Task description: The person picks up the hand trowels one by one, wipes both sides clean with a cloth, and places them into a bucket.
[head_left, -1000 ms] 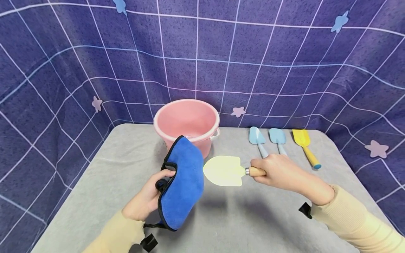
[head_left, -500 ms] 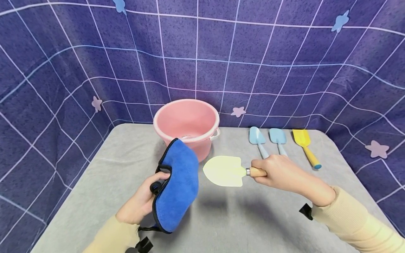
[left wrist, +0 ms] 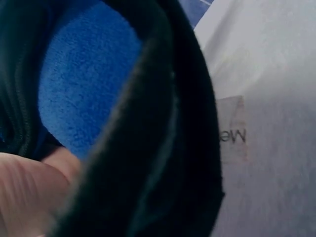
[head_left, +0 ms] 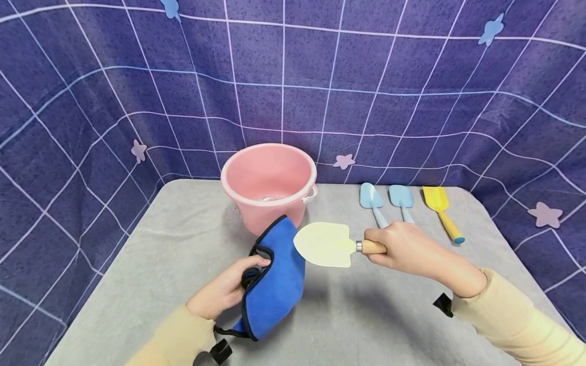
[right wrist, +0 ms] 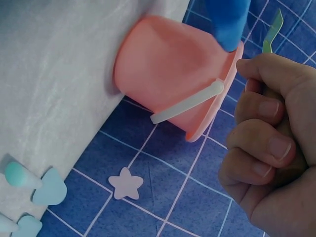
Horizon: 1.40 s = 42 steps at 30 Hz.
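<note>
My left hand (head_left: pixel 224 290) grips a blue cloth (head_left: pixel 279 284) with black edging, thumb over its folded near side. In the left wrist view the blue pile (left wrist: pixel 89 74) and a broad dark edge fill much of the picture. My right hand (head_left: pixel 405 251) holds a trowel (head_left: pixel 322 244) by its wooden handle, its pale yellow blade pointing left. The blade's tip overlaps the cloth's right edge in the head view. In the right wrist view the curled fingers (right wrist: pixel 266 143) wrap round the handle, and the blade shows edge-on.
A pink bucket (head_left: pixel 249 211) with a white handle stands behind the cloth. Two light blue shovels (head_left: pixel 372 195) and a yellow shovel (head_left: pixel 437 201) lie at the back right of the grey-covered table (head_left: pixel 183 218). A blue gridded curtain (head_left: pixel 293 76) hangs behind.
The left hand and cloth first shift left, then move right and slightly down, bringing the cloth against the trowel's outline. The right hand stays nearly still; the blade lifts slightly.
</note>
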Each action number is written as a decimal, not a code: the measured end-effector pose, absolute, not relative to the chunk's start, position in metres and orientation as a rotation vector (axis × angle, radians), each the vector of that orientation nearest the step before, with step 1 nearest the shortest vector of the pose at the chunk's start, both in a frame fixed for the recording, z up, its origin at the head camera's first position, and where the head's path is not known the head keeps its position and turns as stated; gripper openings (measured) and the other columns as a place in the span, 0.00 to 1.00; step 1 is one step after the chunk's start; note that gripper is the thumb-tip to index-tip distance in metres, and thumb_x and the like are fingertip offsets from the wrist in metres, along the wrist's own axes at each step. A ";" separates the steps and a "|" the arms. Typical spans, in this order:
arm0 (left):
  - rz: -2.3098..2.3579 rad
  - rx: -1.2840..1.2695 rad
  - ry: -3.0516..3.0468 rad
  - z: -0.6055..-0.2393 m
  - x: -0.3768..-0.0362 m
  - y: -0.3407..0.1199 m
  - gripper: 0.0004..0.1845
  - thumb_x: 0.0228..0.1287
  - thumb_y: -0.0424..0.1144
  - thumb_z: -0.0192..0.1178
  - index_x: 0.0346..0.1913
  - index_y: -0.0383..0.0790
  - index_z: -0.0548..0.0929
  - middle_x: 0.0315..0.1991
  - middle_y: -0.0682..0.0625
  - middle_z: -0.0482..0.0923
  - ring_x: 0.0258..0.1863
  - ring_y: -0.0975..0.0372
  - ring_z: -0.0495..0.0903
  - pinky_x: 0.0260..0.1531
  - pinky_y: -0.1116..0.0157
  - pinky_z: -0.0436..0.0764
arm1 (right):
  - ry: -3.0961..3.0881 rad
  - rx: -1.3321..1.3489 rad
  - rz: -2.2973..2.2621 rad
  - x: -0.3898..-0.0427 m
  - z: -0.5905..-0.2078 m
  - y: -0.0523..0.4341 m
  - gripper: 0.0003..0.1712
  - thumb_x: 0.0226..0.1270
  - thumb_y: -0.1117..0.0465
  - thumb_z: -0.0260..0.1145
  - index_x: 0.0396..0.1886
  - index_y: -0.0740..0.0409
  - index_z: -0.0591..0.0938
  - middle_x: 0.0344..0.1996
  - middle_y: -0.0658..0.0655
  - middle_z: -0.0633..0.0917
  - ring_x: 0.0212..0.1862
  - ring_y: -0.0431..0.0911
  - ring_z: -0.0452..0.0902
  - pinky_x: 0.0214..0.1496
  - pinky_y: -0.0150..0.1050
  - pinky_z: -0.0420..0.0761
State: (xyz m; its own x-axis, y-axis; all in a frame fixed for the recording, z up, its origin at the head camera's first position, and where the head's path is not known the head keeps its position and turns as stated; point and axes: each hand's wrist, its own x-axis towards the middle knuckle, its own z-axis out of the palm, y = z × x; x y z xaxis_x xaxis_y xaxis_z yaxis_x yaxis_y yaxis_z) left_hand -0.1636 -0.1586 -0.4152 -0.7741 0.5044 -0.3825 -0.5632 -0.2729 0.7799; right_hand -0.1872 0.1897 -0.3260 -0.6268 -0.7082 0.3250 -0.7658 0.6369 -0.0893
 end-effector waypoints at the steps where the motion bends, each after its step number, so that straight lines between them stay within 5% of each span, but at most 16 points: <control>1: 2.063 -0.088 1.329 -0.416 -0.165 -0.155 0.06 0.58 0.37 0.56 0.39 0.43 0.77 0.32 0.56 0.83 0.32 0.67 0.82 0.39 0.69 0.80 | -2.601 1.194 0.320 -0.187 -0.326 0.189 0.21 0.49 0.61 0.68 0.15 0.45 0.62 0.15 0.36 0.52 0.18 0.30 0.50 0.17 0.27 0.56; 13: 2.012 -0.107 1.404 -0.421 -0.186 -0.108 0.06 0.57 0.38 0.55 0.38 0.42 0.74 0.30 0.57 0.79 0.30 0.68 0.79 0.33 0.70 0.79 | -2.634 1.193 0.332 -0.187 -0.321 0.185 0.20 0.52 0.61 0.67 0.16 0.45 0.63 0.14 0.37 0.53 0.17 0.29 0.51 0.16 0.26 0.57; 25: 2.077 -0.030 1.324 -0.414 -0.191 -0.080 0.11 0.70 0.42 0.40 0.34 0.45 0.72 0.30 0.58 0.74 0.29 0.71 0.74 0.33 0.72 0.74 | -2.605 1.211 0.349 -0.187 -0.323 0.182 0.20 0.52 0.61 0.67 0.16 0.45 0.63 0.14 0.37 0.53 0.17 0.29 0.50 0.16 0.25 0.55; 42: 2.182 0.025 1.224 -0.402 -0.186 -0.080 0.11 0.71 0.41 0.37 0.40 0.45 0.71 0.38 0.57 0.73 0.38 0.71 0.74 0.42 0.73 0.74 | -2.635 1.215 0.373 -0.187 -0.326 0.179 0.21 0.52 0.61 0.68 0.16 0.44 0.62 0.15 0.37 0.51 0.18 0.29 0.49 0.17 0.25 0.56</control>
State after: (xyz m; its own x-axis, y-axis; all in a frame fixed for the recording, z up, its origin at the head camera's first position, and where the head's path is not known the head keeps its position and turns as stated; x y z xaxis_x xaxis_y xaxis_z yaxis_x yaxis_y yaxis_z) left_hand -0.1859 -0.0795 -0.4023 -0.8019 0.5295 -0.2768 -0.5122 -0.3708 0.7747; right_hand -0.1873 0.1791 -0.3262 -0.6356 -0.7123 0.2978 -0.7670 0.6267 -0.1379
